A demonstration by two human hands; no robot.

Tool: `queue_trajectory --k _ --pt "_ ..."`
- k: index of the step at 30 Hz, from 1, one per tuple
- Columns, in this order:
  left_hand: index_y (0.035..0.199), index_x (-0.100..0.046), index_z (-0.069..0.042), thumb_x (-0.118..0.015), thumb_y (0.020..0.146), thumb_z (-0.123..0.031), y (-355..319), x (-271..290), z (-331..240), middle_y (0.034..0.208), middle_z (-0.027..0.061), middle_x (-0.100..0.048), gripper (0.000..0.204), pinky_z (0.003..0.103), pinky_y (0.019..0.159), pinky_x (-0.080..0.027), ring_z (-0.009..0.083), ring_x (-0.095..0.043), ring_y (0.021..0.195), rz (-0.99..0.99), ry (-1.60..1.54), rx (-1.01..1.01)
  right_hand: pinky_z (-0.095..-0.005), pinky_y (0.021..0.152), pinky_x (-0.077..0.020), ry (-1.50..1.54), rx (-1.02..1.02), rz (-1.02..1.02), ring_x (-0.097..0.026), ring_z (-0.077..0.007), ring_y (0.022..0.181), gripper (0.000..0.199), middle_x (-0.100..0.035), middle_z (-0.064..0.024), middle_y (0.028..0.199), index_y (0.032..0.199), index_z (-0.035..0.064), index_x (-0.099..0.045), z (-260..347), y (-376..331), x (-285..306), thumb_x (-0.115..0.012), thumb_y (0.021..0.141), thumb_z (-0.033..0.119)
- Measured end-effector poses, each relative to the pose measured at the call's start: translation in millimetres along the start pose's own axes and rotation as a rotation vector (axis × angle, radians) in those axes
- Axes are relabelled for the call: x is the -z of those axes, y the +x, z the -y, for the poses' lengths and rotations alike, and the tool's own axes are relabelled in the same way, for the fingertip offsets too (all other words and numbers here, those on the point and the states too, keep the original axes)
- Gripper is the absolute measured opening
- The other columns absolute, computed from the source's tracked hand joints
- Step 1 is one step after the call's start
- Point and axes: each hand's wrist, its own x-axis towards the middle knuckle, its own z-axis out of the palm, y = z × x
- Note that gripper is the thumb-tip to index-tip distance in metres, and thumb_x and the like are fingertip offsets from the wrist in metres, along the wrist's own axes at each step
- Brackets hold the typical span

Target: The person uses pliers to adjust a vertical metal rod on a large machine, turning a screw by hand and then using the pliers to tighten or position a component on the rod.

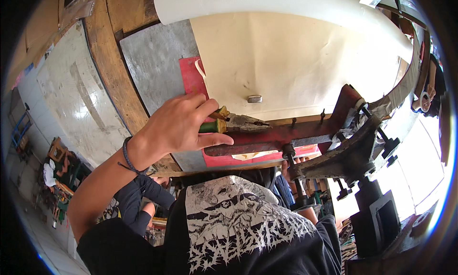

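Observation:
My left hand [177, 120] is closed around pliers [220, 126] with green and yellow handles. Their grey jaws point right, close above a long red metal arm [272, 136] of a heavy machine; whether they grip a small part there I cannot make out. Short bolts stand along the far side of that arm. My right hand [285, 169] is mostly hidden behind the dark machine frame [334, 165], with only bits of skin showing beneath the arm. Its fingers are too covered to read. A small metal piece [254, 99] lies just beyond the pliers.
A cream sheet [296, 60] covers much of the bench, with a white roll [267, 3] at its far edge. A grey plate [152, 50] and red sheet [191, 74] lie at left. Clamp screws [389, 141] stick out at right. People [138, 201] are nearby.

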Motion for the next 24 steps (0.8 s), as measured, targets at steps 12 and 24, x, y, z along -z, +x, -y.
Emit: queue_trajectory --k 12,24 --pt "0.111 -0.061 0.005 -0.071 0.084 -0.057 -18 12 -37 0.095 0.0189 -0.064 0.068 0.044 0.075 -0.053 0.0364 -0.065 0.086 0.041 0.051 0.189 -0.0575 0.085 -0.0402 0.029 0.017 -0.048 -0.055 -0.037 0.09 0.024 -0.057 -0.0129 0.087 0.083 0.0091 -0.053 -5 -6 -8 -0.064 0.092 0.028" --pt "0.106 -0.061 0.003 -0.07 0.083 -0.058 -21 1 -35 0.084 0.0162 -0.061 0.066 0.043 0.071 -0.053 0.0359 -0.064 0.078 0.012 0.032 0.211 -0.056 0.084 -0.0406 0.053 0.032 -0.074 -0.055 -0.036 0.088 0.024 -0.058 -0.0125 0.086 0.083 0.0086 -0.054 -14 -10 -13 -0.064 0.093 0.028"
